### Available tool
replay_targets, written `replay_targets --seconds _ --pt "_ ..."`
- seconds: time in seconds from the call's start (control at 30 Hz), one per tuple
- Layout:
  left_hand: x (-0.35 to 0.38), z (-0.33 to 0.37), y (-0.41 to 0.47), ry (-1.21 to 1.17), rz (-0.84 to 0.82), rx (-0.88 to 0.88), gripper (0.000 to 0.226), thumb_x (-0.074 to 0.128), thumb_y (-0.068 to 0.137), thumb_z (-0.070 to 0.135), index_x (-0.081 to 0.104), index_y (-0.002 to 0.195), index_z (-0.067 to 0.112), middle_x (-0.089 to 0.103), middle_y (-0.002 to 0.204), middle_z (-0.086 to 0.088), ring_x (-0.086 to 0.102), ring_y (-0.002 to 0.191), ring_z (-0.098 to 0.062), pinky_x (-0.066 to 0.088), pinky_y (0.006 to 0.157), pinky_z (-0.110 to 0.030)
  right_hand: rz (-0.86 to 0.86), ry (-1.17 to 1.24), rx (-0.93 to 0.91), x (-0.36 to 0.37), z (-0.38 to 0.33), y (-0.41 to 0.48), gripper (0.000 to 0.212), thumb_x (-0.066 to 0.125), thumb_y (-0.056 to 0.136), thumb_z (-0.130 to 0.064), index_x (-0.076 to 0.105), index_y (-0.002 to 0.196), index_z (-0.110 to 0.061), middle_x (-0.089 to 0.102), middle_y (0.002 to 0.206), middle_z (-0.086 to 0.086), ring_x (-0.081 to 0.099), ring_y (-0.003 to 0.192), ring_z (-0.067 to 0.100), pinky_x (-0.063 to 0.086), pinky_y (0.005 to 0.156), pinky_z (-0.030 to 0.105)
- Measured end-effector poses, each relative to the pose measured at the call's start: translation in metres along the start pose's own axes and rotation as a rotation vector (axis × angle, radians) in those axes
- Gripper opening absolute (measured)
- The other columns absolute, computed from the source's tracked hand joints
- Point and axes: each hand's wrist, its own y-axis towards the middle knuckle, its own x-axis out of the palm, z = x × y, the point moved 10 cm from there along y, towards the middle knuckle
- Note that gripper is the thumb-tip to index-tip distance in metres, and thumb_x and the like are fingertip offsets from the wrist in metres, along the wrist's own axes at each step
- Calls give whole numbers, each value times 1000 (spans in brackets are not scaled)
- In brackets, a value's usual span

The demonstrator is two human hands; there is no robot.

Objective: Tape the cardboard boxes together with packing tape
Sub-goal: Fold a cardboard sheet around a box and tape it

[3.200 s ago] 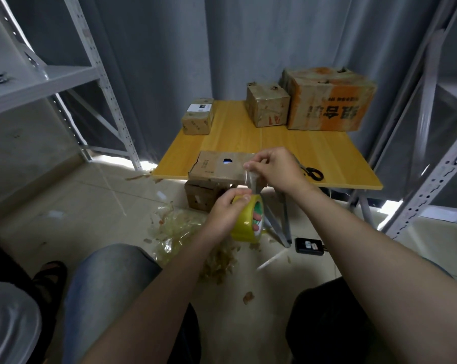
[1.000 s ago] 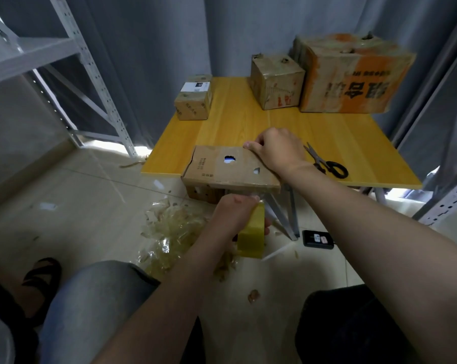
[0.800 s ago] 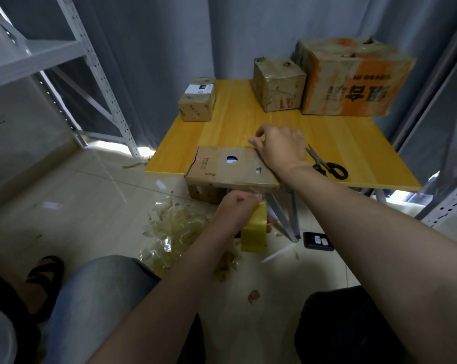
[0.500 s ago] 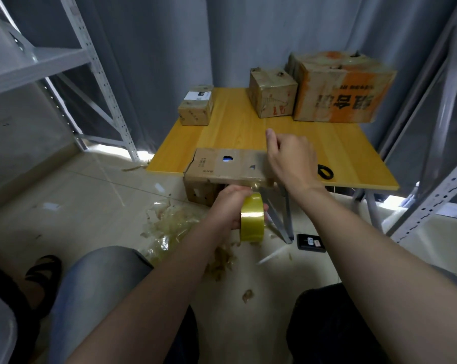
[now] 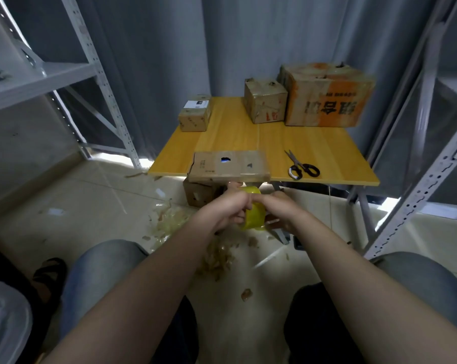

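Evidently I was in the strip-pulling step. My left hand (image 5: 226, 210) was curled round the tape roll (image 5: 254, 215). My right hand (image 5: 283, 210) gripped it from the other side with one finger laid across its top; whether it had the loose end, I could not tell. The roll hung just below the front edge of the table (image 5: 314, 143). It was in front of the flattened box (image 5: 228, 166) that overhung that edge, and a lower box (image 5: 198, 197) sat under the table beneath.

I judged the next move called for a free tail, drawn up to the table edge and pressed across both boxes. After that would come the scissors (image 5: 302, 167), on the table's near right.

The roll looked glossy, yellow and ring-shaped. The flattened box was thin, worn brown card with a punched hole and a torn left edge. At the table's far side stood a labelled box (image 5: 195, 114), a scuffed cube-like box (image 5: 265, 102) and an orange-printed box (image 5: 324, 95). Crinkled tape scraps (image 5: 173, 223) lay on the floor below the table's near left.
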Motion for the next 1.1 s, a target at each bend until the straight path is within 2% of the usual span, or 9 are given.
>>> replay_targets --seconds 0.1,0.2,0.27,0.37,0.43,0.53,0.73,0.93,1.1 --pt "-12 6 -3 205 32 33 31 54 95 14 56 126 11 67 98 -20 66 82 -30 60 83 -46 -10 229 -14 11 3 1 42 75 93 -36 69 119 -3 75 104 17 73 94 31 59 84 40" --pt "-47 33 -13 721 324 213 16 65 89 26 68 95 11 72 97 -12 71 97 -34 58 77 -39 -37 390 -28 20 3 2 35 69 99 -27 69 118 3 78 93 17 74 82 30 62 82 40" --pt "-59 60 -26 986 573 447 33 71 83 25 60 113 15 62 117 -9 56 117 -35 50 88 -42 -75 431 -29 27 3 2 35 66 102 -27 68 118 4 77 98 22 71 84 35 59 88 48" --pt "-51 69 -15 1203 504 623 70 79 80 27 45 141 30 45 148 0 33 141 -29 33 114 -50 -64 399 -54 27 0 0 38 66 102 -31 68 120 3 77 101 24 72 88 37 57 96 55" --pt "-49 64 -1 1233 408 631 78 80 81 24 41 147 36 42 155 6 31 148 -24 24 120 -52 -52 364 -77 27 1 -1 38 66 101 -34 68 117 1 78 99 22 74 93 42 56 99 58" --pt "-55 71 7 1213 468 677 66 72 87 17 46 144 38 53 149 7 50 137 -24 38 110 -46 -44 307 -121 28 2 -2 38 64 102 -38 70 113 -2 79 95 18 75 97 44 57 98 58" --pt "-63 92 -7 1284 467 759 48 61 97 31 49 143 38 49 145 10 64 114 -32 53 89 -47 116 375 -239 18 -12 -13 36 65 101 -35 70 105 0 77 76 17 76 69 34 65 77 51" --pt "-82 141 -33 1268 469 936 35 55 102 48 50 137 45 66 132 10 64 114 -27 48 77 -39 211 516 -490 2 -66 -32 19 64 103 -30 63 103 -11 76 76 15 74 67 34 63 66 52" --pt "-99 144 -15 1302 453 839 44 44 106 55 41 150 53 67 133 2 61 119 -31 36 73 -37 151 442 -499 0 -89 -33 15 62 104 -28 63 106 -13 76 79 17 75 70 35 63 70 46"
